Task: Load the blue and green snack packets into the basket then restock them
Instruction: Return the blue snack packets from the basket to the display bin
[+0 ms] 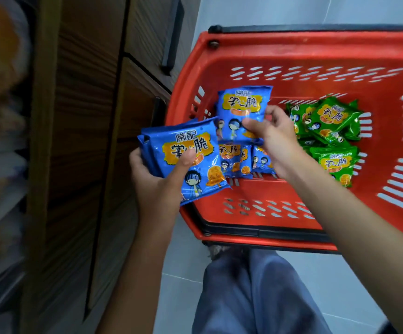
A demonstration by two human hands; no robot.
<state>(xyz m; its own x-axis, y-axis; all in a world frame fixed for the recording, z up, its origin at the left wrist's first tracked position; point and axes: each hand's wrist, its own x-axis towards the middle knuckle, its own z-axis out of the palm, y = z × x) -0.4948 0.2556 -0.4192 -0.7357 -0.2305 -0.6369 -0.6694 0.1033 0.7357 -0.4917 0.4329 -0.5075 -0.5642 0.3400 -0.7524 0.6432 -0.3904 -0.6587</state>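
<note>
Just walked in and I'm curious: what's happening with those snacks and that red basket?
A person is working over a red plastic basket. Their left hand holds a stack of blue snack packets, thumb on top, while the right hand pinches a single blue packet above the basket. Loose blue packets lie inside it, with green snack packets piled to their right.

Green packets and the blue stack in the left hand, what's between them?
Head view: the right hand holding one blue packet, and more blue packets lying in the basket.

On your left stands a wooden cabinet (pixel 80 116) with dark handles (pixel 172 34); your blue-grey trousers (pixel 255 297) cover pale floor tiles (pixel 181 285).
</note>
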